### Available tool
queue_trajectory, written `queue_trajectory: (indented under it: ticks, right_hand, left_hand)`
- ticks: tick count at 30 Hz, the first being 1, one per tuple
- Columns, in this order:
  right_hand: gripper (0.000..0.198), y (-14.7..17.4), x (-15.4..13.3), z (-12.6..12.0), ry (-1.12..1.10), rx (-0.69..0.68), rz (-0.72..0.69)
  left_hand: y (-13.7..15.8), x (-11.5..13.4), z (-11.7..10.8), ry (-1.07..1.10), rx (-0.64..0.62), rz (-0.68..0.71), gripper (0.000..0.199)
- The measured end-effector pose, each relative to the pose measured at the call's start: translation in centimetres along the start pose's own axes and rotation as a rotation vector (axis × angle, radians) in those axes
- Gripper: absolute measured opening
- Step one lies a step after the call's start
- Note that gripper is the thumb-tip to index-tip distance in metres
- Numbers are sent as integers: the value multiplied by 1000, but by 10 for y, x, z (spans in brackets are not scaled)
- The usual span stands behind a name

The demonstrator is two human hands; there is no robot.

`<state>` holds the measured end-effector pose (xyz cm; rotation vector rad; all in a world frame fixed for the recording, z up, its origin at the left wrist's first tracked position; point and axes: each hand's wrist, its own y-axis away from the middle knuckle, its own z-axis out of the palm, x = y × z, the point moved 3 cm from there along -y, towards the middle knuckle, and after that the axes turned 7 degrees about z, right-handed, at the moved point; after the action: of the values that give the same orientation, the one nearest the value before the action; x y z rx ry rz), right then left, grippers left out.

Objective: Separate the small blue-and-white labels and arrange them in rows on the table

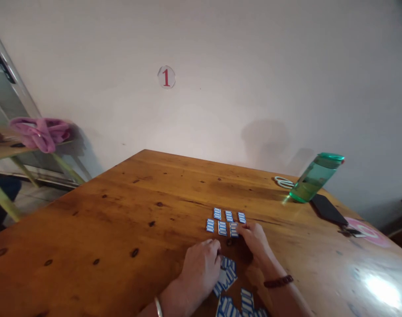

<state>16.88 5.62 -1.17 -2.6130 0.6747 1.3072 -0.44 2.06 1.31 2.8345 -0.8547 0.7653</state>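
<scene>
Small blue-and-white striped cards lie in two short rows on the wooden table. My right hand (253,237) has its fingertips closed at the edge of the near row's right-hand card (233,229), which still rests on the tabletop. Left of it in that row are a middle card (222,228) and an end card (210,225). Closer to me, my left hand (201,268) is curled beside a loose pile of similar cards (229,270), its fingertips hidden from view. More overlapping cards (228,307) spread at the bottom edge of the picture.
A green water bottle (316,178) stands at the right, with a looped white cable (283,182) behind it. Beside it lie a dark phone-like slab (331,210) and a pink round mat (369,231). A pink cloth (42,132) hangs on another table at left.
</scene>
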Motion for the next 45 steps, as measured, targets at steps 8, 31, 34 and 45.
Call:
queue_trajectory:
  ticks: [8,31,34,45]
  right_hand:
    - [19,0,-5,-3,249,40,37]
    - [20,8,-17,-2,506,40,95]
    - [20,9,-17,-2,521,46,96]
    - [19,8,-17,0,547,44,76]
  left_hand:
    - [0,0,-1,-15,-20,-12,17]
    - [0,-1,-2,-13,-46,-41,19]
    - [1,-1,-3,-2,-31,-33,18]
    - [0,-4,-4,18,8,-30,17]
